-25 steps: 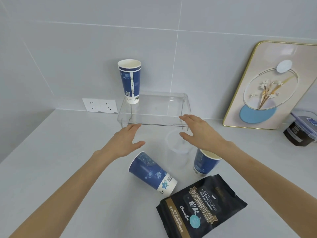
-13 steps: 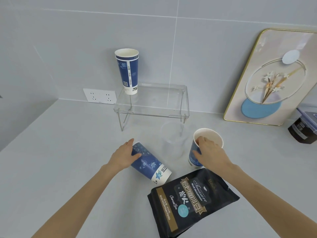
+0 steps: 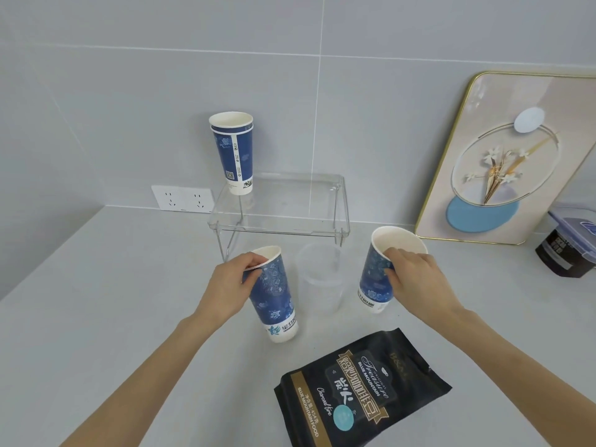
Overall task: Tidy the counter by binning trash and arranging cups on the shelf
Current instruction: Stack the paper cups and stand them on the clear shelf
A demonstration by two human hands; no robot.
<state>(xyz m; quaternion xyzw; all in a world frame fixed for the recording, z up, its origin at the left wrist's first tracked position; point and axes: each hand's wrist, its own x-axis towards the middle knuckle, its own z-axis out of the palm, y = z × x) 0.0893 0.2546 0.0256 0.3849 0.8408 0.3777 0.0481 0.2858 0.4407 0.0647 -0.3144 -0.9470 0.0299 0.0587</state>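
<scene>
My left hand [image 3: 225, 287] grips a blue paper cup [image 3: 274, 298] by its rim and holds it nearly upright, tilted slightly, just above the counter. My right hand [image 3: 412, 279] holds a second blue paper cup [image 3: 375, 279] at its rim, fingers inside the mouth. Between the two stands a clear plastic cup [image 3: 319, 279]. A clear acrylic shelf [image 3: 283, 217] stands against the wall behind, with a stack of two blue paper cups [image 3: 233, 153] on its left end.
A black coffee bag [image 3: 358, 391] lies flat on the counter in front. A gold-framed picture [image 3: 512, 162] leans on the wall at right, beside a dark lidded container [image 3: 567, 250]. A wall socket [image 3: 183, 199] sits left of the shelf.
Both hands came down from the shelf and took hold of cups. The left cup, lying on its side before, is now raised nearly upright. The right cup is lifted.
</scene>
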